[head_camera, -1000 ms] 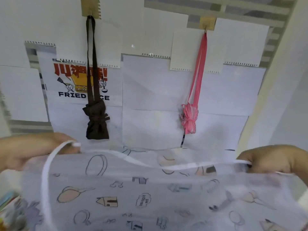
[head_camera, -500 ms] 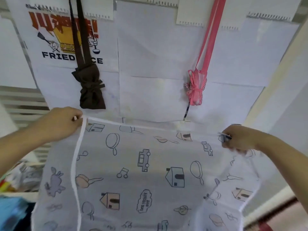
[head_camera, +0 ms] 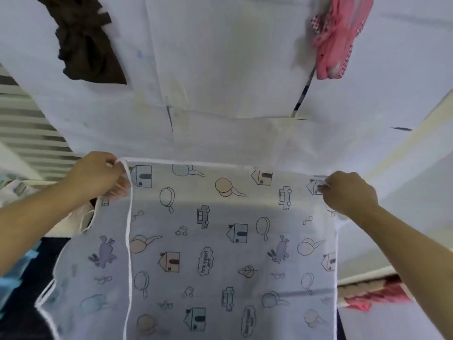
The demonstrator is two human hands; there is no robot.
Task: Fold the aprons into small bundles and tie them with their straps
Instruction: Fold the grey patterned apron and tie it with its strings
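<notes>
A white apron (head_camera: 208,241) printed with houses, cars and rabbits hangs spread out in front of me. My left hand (head_camera: 98,177) pinches its top left corner together with a white strap (head_camera: 128,241) that drops down the front. My right hand (head_camera: 348,192) pinches the top right corner. The top edge is stretched flat between both hands. A brown apron bundle (head_camera: 85,45), tied up, hangs on the wall at upper left. At upper right a pink bundle (head_camera: 333,45) hangs the same way.
White paper sheets (head_camera: 220,69) cover the wall behind. A slatted panel (head_camera: 27,126) shows at the left. Blue fabric (head_camera: 14,278) lies low on the left, and a pink cloth (head_camera: 372,298) lies low on the right beside a pale ledge (head_camera: 367,276).
My view has tipped downward, so the hanging bundles slid to the top edge. Both hands lowered and spread the apron, which now hangs flat and fully open.
</notes>
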